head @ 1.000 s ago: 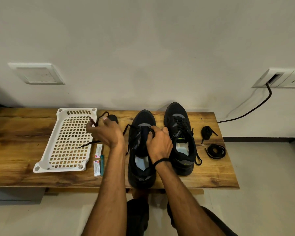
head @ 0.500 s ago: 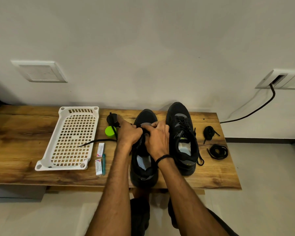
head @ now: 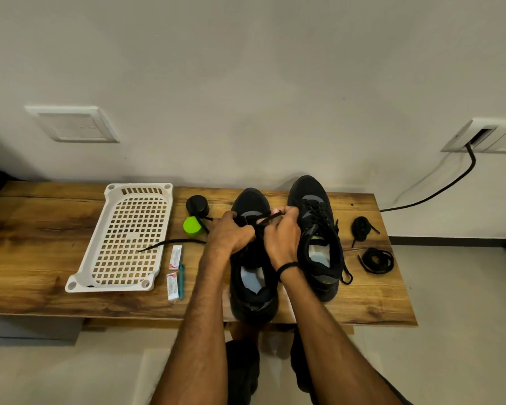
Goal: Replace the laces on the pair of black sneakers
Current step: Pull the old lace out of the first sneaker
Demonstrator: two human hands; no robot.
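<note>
Head: two sneakers [head: 251,299] [head: 313,191], two coiled laces [head: 360,228] [head: 376,261]

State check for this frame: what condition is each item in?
Left sneaker: partly laced, standing on the bench.
Right sneaker: laced, ends untied.
Lace: gripped by left hand and right hand, tail lying across white tray.
Spare laces: two bundles, coiled.
Black cable: plugged into wall socket.

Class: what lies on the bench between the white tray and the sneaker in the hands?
Head view: a black round object, a green cap, a trailing black lace, two small packets and a teal stick.
</note>
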